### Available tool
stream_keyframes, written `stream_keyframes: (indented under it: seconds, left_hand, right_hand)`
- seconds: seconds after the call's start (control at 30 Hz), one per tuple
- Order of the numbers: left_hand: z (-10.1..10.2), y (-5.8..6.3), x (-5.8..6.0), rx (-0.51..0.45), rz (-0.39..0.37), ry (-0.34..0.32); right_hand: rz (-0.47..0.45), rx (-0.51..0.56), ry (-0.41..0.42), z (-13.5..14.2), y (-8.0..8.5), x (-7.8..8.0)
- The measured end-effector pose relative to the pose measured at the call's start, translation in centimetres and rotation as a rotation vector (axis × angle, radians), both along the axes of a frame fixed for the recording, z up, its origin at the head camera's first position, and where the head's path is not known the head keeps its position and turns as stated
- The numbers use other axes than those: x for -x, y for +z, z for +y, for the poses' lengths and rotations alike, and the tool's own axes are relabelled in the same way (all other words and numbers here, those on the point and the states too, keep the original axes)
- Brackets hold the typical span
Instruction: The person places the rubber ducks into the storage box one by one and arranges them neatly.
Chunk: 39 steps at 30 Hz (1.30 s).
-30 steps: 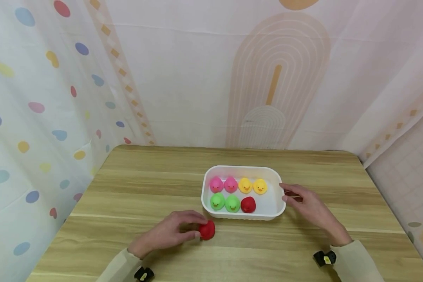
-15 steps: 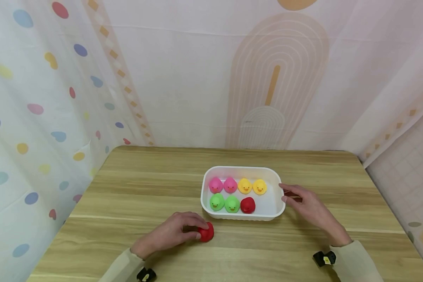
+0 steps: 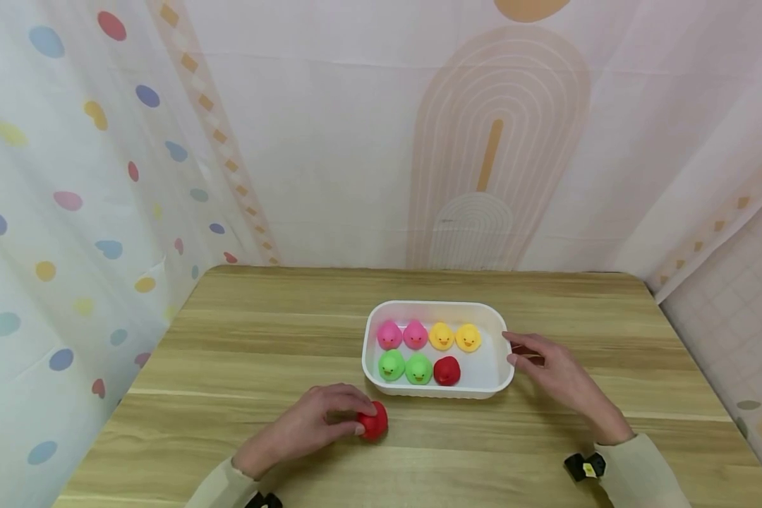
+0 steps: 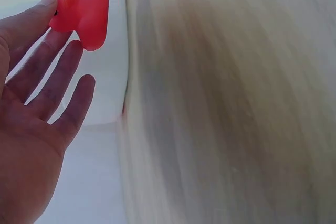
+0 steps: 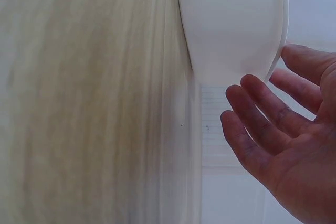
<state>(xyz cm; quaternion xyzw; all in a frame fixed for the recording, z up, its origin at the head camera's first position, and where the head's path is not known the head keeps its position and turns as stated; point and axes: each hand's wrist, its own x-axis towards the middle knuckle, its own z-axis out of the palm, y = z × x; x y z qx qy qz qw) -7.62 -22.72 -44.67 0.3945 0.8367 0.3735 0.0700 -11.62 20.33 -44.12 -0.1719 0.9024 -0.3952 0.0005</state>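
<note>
Left of centre in the head view, my left hand [image 3: 311,427] pinches a red rubber duck [image 3: 376,422] between thumb and fingers, in front of the white tray. The left wrist view shows the thumb tip against that duck [image 4: 93,18], the other fingers spread below it. A white plastic tray [image 3: 438,391] holds two rows of ducks: pink ducks [image 3: 390,335] and yellow ducks [image 3: 468,339] behind, green ducks [image 3: 418,368] and another red duck [image 3: 447,370] in front. My right hand [image 3: 555,367] rests its thumb and index fingertips at the tray's right end, fingers relaxed.
All of this stands on a wood-grain table [image 3: 279,339]. A pale patterned curtain [image 3: 330,155] hangs behind its far edge and along the left side. Black wrist cameras [image 3: 584,466] sit by the sleeves.
My left fingers have come slightly further over the red duck, and it has turned a little in place. My right hand and the tray stay put.
</note>
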Motion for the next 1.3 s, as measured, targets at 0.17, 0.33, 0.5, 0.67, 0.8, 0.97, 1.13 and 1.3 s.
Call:
stream_keyframes:
  seconds: [0.17, 0.33, 0.5, 0.67, 0.8, 0.97, 1.13, 1.3]
  left_hand:
    - [0.2, 0.4, -0.4, -0.018, 0.011, 0.012]
    - [0.6, 0.8, -0.5, -0.034, 0.028, 0.008]
    - [0.9, 1.2, -0.6, -0.043, 0.033, 0.009]
    - [1.3, 1.7, -0.7, -0.045, 0.002, 0.026]
    - [1.7, 2.1, -0.8, -0.055, 0.005, 0.031]
    - [2.1, 2.4, -0.7, -0.062, 0.002, 0.028]
    - [2.6, 2.6, -0.5, -0.074, 0.009, 0.015]
    - [3.2, 2.9, -0.3, -0.084, 0.01, 0.004]
  right_hand:
    - [0.005, -0.004, 0.002, 0.0, -0.1, 0.0]
    - [0.005, -0.012, 0.001, 0.1, -0.2, 0.1]
    - [-0.011, -0.018, -0.012, 0.1, -0.2, 0.1]
    - [-0.017, -0.023, -0.015, 0.1, -0.2, 0.1]
    - [-0.019, -0.025, -0.018, 0.1, -0.2, 0.1]
    - [-0.018, -0.021, -0.018, 0.1, -0.2, 0.1]
    - [-0.02, -0.014, -0.017, 0.1, -0.3, 0.2]
    - [-0.017, -0.01, -0.014, 0.1, -0.3, 0.2]
